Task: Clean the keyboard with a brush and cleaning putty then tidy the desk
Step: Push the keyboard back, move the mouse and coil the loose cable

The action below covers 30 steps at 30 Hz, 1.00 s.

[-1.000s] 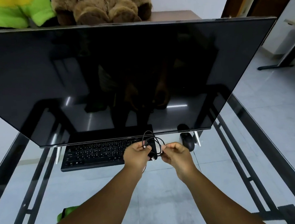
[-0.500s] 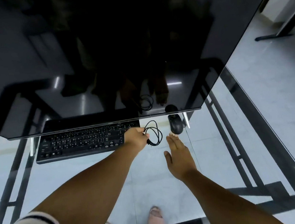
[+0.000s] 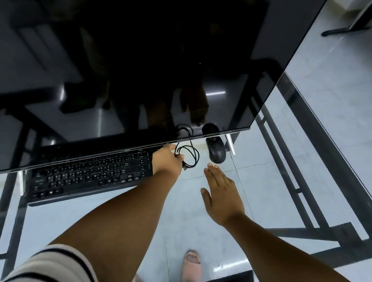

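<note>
1. The left hand (image 3: pixel 166 160) is closed in a pinch on a coiled black cable (image 3: pixel 189 157), which is held just above the glass desk (image 3: pixel 272 178), between the keyboard and the mouse.
2. The right hand (image 3: pixel 222 193) is held flat and empty, with the fingers straight and close together and the thumb a little apart; nothing is gripped by it. It is kept above the glass, just in front of the mouse (image 3: pixel 216 153), without touching it.
3. The keyboard (image 3: pixel 89 175) is seen lying on the desk under the lower edge of the large dark monitor (image 3: pixel 130 67); its right end is partly covered by the left hand.
4. No brush and no cleaning putty can be found in the view, so it is judged that the cleaning part is probably finished and the tools are already put away, though this cannot be proved from the picture.
5. The tidying part is judged to be in progress: the cable is already wound into loops and only needs to be laid down in its place.
6. What is left seems to be little: the cable is to be put down neatly, and perhaps the mouse is to be set straight beside the keyboard.
7. Whether the keys are really clean cannot be told, because they are too small and dark.
</note>
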Tool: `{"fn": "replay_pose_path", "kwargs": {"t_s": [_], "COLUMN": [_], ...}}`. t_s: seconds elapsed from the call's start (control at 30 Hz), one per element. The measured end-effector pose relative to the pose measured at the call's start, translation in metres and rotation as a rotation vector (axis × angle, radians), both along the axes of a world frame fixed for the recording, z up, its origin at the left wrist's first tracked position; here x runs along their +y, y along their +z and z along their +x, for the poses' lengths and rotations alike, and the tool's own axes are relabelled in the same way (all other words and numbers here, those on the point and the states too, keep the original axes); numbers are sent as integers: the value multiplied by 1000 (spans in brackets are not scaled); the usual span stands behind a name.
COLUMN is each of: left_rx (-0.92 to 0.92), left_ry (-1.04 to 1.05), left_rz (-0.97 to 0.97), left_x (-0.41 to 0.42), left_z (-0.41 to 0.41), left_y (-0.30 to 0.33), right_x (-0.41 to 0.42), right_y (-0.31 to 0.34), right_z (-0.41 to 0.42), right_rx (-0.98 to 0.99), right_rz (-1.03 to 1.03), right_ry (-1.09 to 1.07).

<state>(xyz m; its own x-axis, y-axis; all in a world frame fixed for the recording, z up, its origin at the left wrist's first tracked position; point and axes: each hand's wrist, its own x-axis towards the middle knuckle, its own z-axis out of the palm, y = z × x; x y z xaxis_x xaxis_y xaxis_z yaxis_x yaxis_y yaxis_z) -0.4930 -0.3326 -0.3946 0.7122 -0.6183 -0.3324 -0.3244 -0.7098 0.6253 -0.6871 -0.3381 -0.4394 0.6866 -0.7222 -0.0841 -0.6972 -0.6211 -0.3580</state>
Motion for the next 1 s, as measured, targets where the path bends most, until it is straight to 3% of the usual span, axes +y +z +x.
{"fn": "replay_pose_path", "kwargs": {"t_s": [1.0], "left_rx": [-185], "left_ry": [-73], "left_rz": [-219], "left_x": [26], "left_z": [-15], "left_y": [-6], "right_x": [0], "right_y": [-2], "right_z": [0], "right_rx": [-10], "right_rz": [17], "right_ry": [-20]}}
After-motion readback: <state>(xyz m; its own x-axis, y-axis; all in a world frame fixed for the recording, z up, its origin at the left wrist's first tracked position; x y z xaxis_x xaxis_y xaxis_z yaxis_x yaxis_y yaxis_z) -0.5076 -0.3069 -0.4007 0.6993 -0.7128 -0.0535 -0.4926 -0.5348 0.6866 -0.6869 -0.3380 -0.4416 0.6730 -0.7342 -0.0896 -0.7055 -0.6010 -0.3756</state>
